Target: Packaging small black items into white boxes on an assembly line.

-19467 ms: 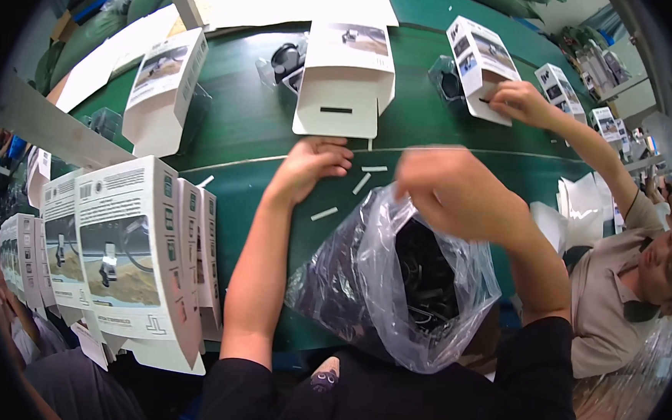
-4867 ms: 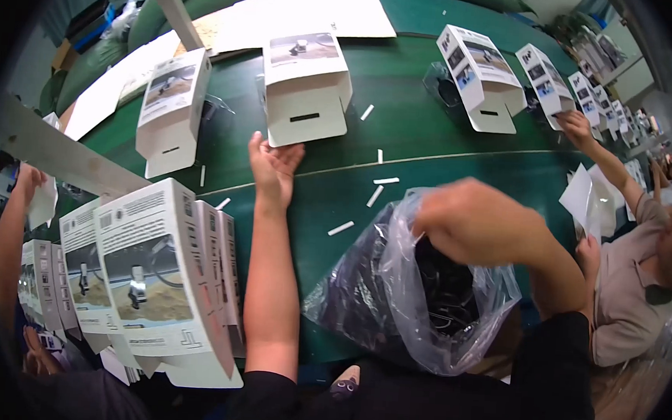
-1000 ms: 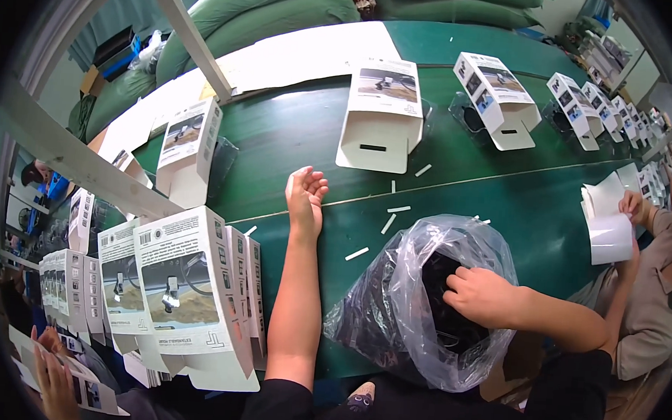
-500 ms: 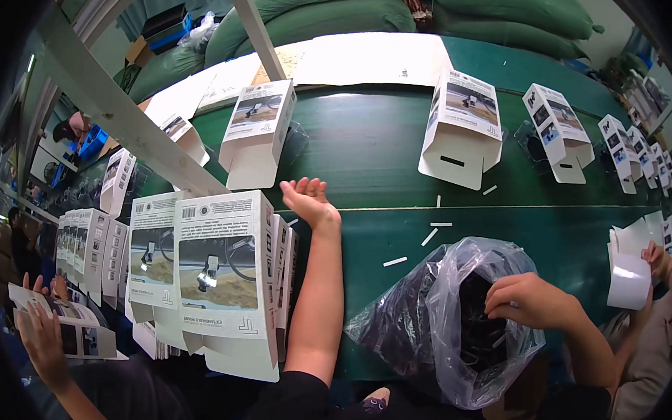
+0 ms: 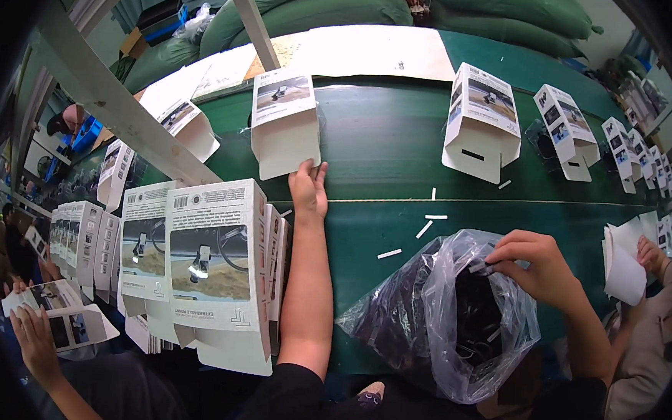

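Note:
My left hand (image 5: 308, 190) reaches forward to a white printed carton (image 5: 283, 130), its fingertips closed on the near corner of the open flap. The carton lies tilted, its flap toward me, with clear plastic beside it. Over the mouth of a clear plastic bag (image 5: 442, 293), my right hand (image 5: 537, 261) has its fingers pinched together. A small dark piece shows at those fingertips, too small to name. Inside the bag lie many black parts (image 5: 487, 319). Left of my left forearm stand several upright printed cartons (image 5: 210, 260) with open flaps.
More cartons (image 5: 484, 115) stand along the green belt (image 5: 378, 143). Small white strips (image 5: 389, 254) lie near the bag. A pale post (image 5: 126, 112) slants across the left. Co-workers' hands (image 5: 32, 334) hold a carton at left; another person holds white sheets (image 5: 623, 266) at right.
My left hand has moved forward from beside the carton and taken its flap. Cartons on the belt have shifted right. My right hand has risen slightly from the bag with a small piece.

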`<state>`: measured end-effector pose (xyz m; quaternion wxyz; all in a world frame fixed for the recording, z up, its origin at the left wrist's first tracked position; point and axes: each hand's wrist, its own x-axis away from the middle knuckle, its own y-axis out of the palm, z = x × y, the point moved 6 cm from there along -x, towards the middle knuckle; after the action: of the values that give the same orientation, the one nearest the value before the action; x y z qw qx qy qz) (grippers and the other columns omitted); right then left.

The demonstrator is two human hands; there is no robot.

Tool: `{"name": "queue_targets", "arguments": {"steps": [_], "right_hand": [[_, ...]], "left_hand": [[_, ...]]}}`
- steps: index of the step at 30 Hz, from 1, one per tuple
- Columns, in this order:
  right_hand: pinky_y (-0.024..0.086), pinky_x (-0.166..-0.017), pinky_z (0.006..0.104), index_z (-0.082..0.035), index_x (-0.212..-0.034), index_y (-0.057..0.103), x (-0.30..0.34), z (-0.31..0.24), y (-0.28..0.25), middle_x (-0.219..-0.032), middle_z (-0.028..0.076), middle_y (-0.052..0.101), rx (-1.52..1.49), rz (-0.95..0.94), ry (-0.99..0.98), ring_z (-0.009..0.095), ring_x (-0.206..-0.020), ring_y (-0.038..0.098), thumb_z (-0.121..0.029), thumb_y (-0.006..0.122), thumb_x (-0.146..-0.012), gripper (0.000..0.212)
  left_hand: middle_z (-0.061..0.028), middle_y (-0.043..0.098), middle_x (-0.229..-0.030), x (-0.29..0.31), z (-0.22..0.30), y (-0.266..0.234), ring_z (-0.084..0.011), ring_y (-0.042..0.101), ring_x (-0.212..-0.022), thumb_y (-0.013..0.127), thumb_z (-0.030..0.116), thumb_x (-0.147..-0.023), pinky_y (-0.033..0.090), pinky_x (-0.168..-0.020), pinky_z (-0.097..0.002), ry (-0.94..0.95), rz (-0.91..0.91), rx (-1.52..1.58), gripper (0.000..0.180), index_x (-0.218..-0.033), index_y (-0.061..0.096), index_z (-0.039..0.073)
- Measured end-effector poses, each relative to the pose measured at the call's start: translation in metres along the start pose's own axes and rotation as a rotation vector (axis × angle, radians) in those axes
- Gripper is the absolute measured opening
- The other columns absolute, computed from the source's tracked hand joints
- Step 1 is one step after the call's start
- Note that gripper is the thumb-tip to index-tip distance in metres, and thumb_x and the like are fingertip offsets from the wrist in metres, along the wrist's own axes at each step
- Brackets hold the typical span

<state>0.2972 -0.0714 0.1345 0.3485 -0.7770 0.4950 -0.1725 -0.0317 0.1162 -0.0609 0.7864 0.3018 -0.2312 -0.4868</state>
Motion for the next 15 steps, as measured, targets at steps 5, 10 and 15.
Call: {"name": "queue_targets", "arguments": {"steps": [5, 10, 15], "right_hand": [[0.045, -0.061, 0.0240, -0.001, -0.082, 0.066, -0.020, -0.005, 0.004, -0.080, 0.005, 0.064, -0.007, 0.103, -0.086, 0.015, -0.064, 0.055, 0.007, 0.068, -0.068, 0.017], [0.044, -0.060, 0.0246, 0.000, -0.080, 0.064, -0.082, -0.019, 0.022, -0.079, 0.006, 0.064, -0.022, 0.124, -0.189, 0.015, -0.063, 0.055, 0.005, 0.065, -0.071, 0.011], [0.045, -0.059, 0.0312, 0.000, -0.083, 0.064, -0.178, -0.035, 0.071, -0.079, 0.008, 0.063, 0.037, 0.241, -0.485, 0.022, -0.060, 0.055, 0.000, 0.060, -0.075, 0.009]], "left_hand": [[-0.0093, 0.057, -0.091, 0.014, 0.002, 0.009, -0.0143, 0.054, -0.073, 0.046, 0.012, -0.090, 0.048, -0.068, -0.0258, -0.043, 0.072, -0.081, 0.026, -0.113, 0.048, 0.000], [-0.0075, 0.057, -0.084, 0.020, 0.007, 0.000, -0.0123, 0.053, -0.067, 0.044, 0.011, -0.090, 0.046, -0.061, -0.0231, -0.018, 0.173, -0.070, 0.026, -0.114, 0.048, 0.001], [-0.0071, 0.056, -0.082, 0.028, -0.001, 0.008, -0.0110, 0.052, -0.063, 0.043, 0.011, -0.091, 0.044, -0.056, -0.0214, -0.041, 0.117, -0.056, 0.025, -0.114, 0.048, 0.001]]}}
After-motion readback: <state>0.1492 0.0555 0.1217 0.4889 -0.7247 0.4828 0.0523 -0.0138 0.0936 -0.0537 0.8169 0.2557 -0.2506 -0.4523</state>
